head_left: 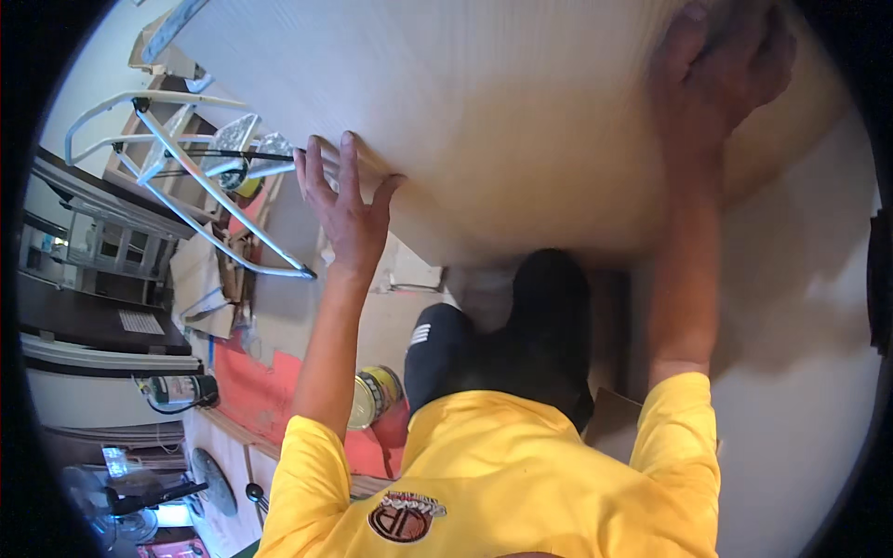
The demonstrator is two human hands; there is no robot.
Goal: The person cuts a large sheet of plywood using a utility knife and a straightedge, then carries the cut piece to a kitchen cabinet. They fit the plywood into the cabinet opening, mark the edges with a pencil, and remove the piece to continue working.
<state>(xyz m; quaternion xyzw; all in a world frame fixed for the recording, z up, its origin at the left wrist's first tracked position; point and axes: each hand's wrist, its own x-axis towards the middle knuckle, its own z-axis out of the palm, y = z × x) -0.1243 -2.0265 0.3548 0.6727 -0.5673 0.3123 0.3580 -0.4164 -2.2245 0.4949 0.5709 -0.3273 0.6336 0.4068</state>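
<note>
A large pale wood-grain panel [521, 121] fills the upper middle in front of me. My left hand [349, 209] lies at its left edge with the fingers spread, the thumb against the panel's face. My right hand [721, 79] is raised at the panel's upper right. Its fingers are curled and smeared by motion. A dark patch shows among them, but I cannot make out what it is.
A white metal-framed stepladder [191, 153] lies to the left beside cardboard pieces [200, 279]. A yellow-labelled can [374, 395] sits near red sheeting [256, 381] on the floor. Farther left are a dark green cylinder [181, 391] and a fan [121, 502]. A pale wall [791, 372] stands right.
</note>
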